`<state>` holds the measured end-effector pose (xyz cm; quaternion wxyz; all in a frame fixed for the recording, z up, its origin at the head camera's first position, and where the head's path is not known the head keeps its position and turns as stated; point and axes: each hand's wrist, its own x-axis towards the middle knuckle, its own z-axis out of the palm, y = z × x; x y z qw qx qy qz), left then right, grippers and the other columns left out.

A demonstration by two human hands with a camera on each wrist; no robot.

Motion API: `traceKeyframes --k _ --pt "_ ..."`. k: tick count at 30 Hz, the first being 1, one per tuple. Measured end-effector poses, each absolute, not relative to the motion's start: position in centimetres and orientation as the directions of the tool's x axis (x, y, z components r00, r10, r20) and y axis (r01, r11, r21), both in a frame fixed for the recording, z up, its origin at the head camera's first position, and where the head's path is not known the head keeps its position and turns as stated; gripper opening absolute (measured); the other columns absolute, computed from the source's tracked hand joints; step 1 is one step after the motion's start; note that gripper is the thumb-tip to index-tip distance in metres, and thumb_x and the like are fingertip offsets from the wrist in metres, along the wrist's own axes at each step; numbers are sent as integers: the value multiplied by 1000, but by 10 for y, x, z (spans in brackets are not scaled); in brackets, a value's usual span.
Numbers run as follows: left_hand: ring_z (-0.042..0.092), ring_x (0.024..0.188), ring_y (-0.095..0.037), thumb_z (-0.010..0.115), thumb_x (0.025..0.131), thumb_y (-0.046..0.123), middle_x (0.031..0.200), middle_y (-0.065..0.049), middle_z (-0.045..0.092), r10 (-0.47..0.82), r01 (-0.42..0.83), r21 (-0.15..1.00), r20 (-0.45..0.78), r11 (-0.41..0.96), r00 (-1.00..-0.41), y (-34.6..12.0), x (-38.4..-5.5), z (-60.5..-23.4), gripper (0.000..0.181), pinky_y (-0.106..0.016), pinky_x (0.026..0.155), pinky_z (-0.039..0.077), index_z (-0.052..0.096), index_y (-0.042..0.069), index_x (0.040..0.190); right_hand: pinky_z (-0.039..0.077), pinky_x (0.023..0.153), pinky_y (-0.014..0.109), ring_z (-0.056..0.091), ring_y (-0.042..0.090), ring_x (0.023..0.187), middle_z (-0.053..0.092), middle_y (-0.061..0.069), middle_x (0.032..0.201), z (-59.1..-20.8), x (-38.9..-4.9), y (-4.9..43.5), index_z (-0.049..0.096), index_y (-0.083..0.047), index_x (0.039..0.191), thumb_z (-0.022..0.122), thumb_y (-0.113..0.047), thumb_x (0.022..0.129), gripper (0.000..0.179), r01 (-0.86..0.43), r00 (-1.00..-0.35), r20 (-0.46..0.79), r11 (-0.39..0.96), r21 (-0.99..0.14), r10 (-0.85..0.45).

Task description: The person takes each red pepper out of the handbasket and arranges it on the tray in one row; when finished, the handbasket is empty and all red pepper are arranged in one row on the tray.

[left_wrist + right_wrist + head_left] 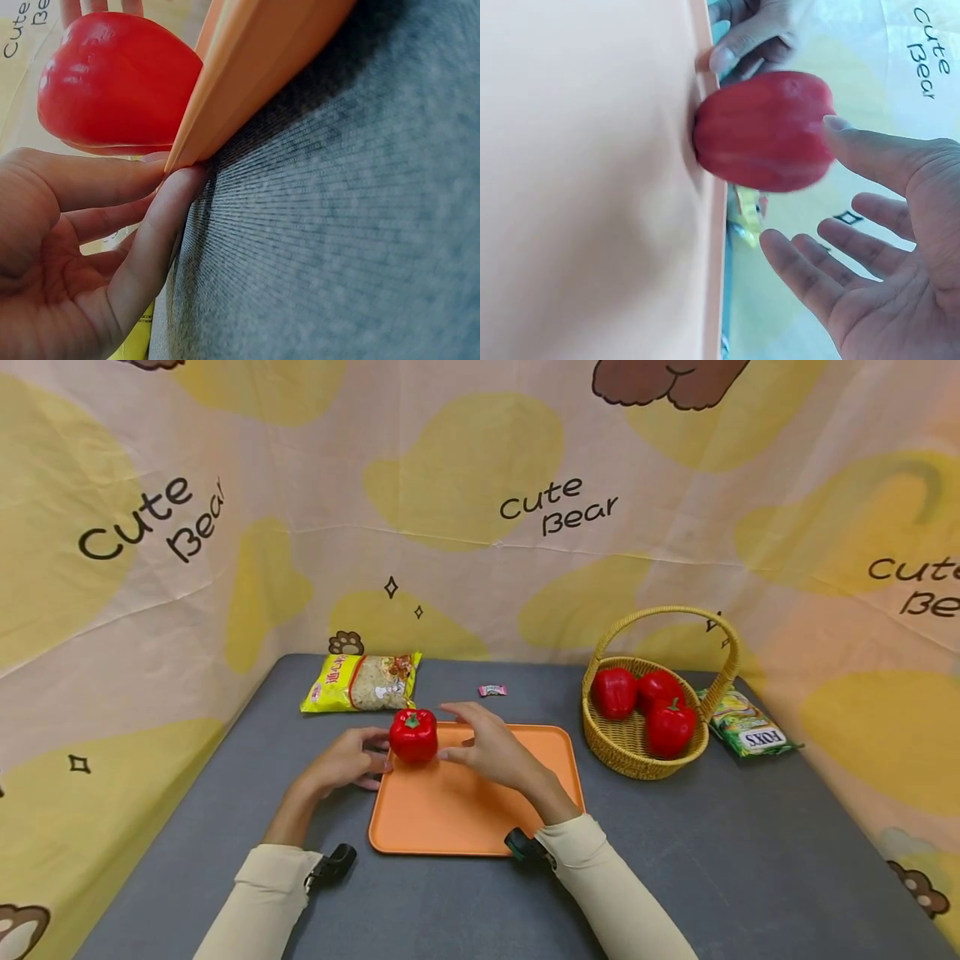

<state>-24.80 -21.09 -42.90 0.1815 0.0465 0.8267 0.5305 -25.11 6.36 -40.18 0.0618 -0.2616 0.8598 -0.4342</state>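
Note:
A red bell pepper (413,736) with a green stem sits upright in the far left corner of the orange tray (457,814). My left hand (347,760) is at the tray's left side. In the left wrist view its thumb and index finger pinch the tray's rim (217,97), beside the pepper (116,82). My right hand (491,746) is just right of the pepper, above the tray. Its fingers are spread and relaxed in the right wrist view, the thumb tip at the pepper's upper end (772,131); whether it touches I cannot tell.
At the right stands a wicker basket (626,760) with a tall handle, holding three red peppers. A green FOX'S bag (750,724) lies behind it. A yellow snack bag (363,682) and a small pink wrapped candy (492,691) lie behind the tray, near the cloth backdrop.

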Motion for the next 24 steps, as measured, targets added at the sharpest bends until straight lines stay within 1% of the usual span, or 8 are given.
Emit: traceKeyframes --k 4,11,15,19,24 --pt "71 109 -30 68 96 4 145 -31 53 260 -127 890 -260 438 -930 -211 -248 -429 63 -39 76 67 44 -9 154 57 106 51 57 33 137 53 5 156 -398 -247 79 51 -16 157 82 -18 95 69 -415 -856 150 486 -769 -494" --pt "71 109 -30 68 96 5 146 -32 51 279 -110 897 -247 427 -928 -211 -245 -428 65 -40 76 67 42 -10 154 56 106 54 56 28 137 53 6 154 -395 -239 107 57 -14 152 83 -16 94 64 -480 -842 225 492 -726 -490" --pt "71 110 -31 67 96 4 145 -32 51 285 -106 901 -242 421 -928 -212 -245 -429 65 -40 77 67 41 -10 154 57 103 55 58 31 133 56 9 151 -391 -238 122 59 -12 150 84 -15 93 63 -503 -838 253 504 -702 -484" --pt "71 111 -31 66 97 3 144 -31 52 275 -112 897 -247 428 -929 -213 -246 -431 63 -40 77 67 42 -10 154 59 101 54 61 35 129 60 10 145 -385 -238 139 60 -12 149 84 -16 92 61 -502 -844 258 524 -688 -471" --pt "71 110 -30 65 97 3 144 -31 52 274 -103 897 -238 430 -932 -212 -248 -431 63 -39 77 67 42 -9 154 59 101 54 65 35 127 64 12 141 -376 -241 161 63 -9 146 84 -15 92 59 -476 -861 251 529 -703 -442"
